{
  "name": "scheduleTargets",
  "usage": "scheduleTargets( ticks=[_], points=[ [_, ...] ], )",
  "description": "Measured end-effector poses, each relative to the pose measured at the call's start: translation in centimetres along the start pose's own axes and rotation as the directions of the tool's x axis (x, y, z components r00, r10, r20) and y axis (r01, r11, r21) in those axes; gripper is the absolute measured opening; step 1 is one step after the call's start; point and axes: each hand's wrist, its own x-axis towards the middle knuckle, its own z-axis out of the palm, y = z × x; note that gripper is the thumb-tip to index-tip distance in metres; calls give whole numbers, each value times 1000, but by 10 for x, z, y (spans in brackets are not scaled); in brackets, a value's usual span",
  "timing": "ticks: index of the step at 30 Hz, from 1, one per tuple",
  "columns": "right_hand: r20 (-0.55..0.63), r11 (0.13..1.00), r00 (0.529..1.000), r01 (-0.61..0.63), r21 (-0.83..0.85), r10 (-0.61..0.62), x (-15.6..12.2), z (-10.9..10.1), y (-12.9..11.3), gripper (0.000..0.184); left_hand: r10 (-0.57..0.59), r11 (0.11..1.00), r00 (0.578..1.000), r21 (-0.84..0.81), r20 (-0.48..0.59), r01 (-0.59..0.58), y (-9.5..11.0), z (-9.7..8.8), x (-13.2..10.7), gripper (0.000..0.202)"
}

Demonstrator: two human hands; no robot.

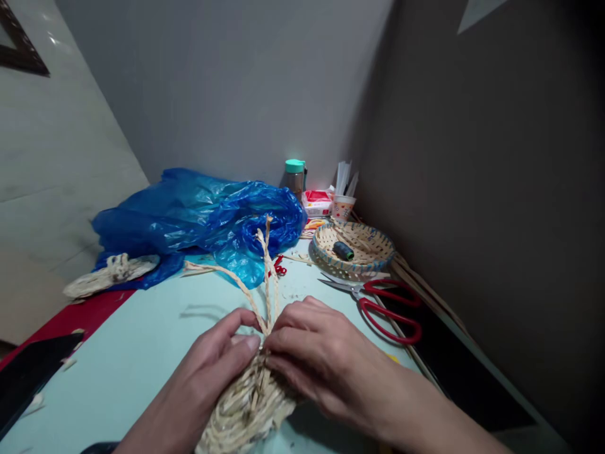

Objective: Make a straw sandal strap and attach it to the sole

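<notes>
A woven straw sandal (248, 407) lies low in the middle of the head view, its near end cut off by the frame. Several twisted straw cords (268, 271) rise from its far end, one bending over to the left. My left hand (222, 356) grips the sandal's left side, thumb and forefinger at the base of the cords. On the other side, my right hand (321, 353) is closed with its fingertips pinching at that same base. Exactly which strand the right fingers hold is hidden. Red-handled scissors (390, 309) rest open, right of my right hand.
A crumpled blue plastic bag (198, 214) covers the back left, with another straw sandal (111, 277) before it. A shallow bamboo basket (371, 252) holds a dark thread spool (343, 251). Behind stand a bottle (293, 180), a red-white packet (317, 203) and a paper cup (343, 208).
</notes>
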Motion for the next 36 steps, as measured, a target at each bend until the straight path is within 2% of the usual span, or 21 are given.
scheduleTargets(
  ticks=[2,4,10,14,18,21,24,26,28,31,34,36],
  points=[
    [-28,995,999,-40,97,43,1,-2,1,15,-15,997,988,-78,152,27,-1,-1,1,37],
    [-45,985,996,-64,159,72,2,-4,2,14,-24,996,980,-79,195,40,0,-2,3,38],
    [-95,968,987,-102,231,127,5,-6,0,14,-21,990,999,139,45,15,14,8,0,58],
    [-115,980,989,-67,187,89,3,-8,0,16,-17,984,1000,176,-8,18,15,10,-3,64],
    [-109,987,994,0,160,18,3,-15,1,20,-35,998,999,47,-10,35,10,0,-4,75],
    [-122,985,992,60,165,-40,4,-21,1,22,-64,995,997,-77,39,67,13,-3,-6,70],
    [-172,981,984,72,180,-41,4,-23,-1,23,-112,967,991,-222,72,125,18,-1,-8,60],
    [-216,978,976,54,203,-9,4,-23,-2,23,-97,951,992,-286,82,116,20,0,-8,50],
    [-270,969,962,32,245,37,4,-24,-3,21,-31,960,994,-274,100,58,20,1,-5,39],
    [-343,939,915,-93,332,212,4,-29,1,19,72,996,991,-59,117,-65,19,0,0,34],
    [-277,874,873,-275,401,402,3,-36,10,21,100,989,982,95,163,-116,17,-1,4,41],
    [-157,833,881,-346,432,447,2,-39,15,24,71,991,971,97,227,-95,16,-2,5,48]
  ],
)
